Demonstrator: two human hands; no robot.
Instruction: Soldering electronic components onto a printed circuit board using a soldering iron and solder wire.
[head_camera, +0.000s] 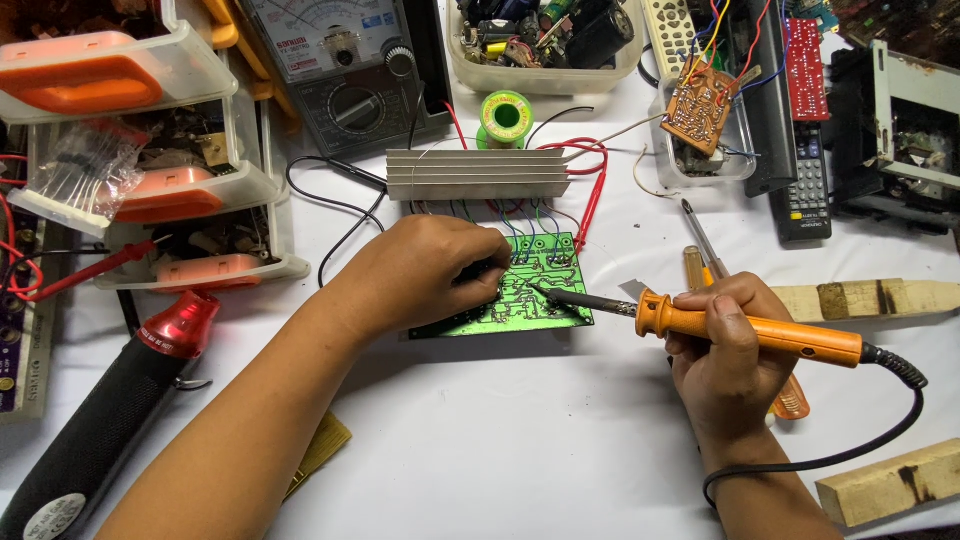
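The person's right hand is wrapped tight around the orange-handled soldering iron, whose dark tip touches the bright green printed circuit board lying mid-table on the white cloth. The left hand rests on the board's left part, fingers curled down; what they pinch is hidden. A ribbed aluminium heat sink sits just behind.

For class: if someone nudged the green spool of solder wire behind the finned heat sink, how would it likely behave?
The solder spool stands on its flat end, so it would probably slide, not roll. Tipped on its side, its round flanges would likely let it roll. It looks small, yet probably heavy for its size.
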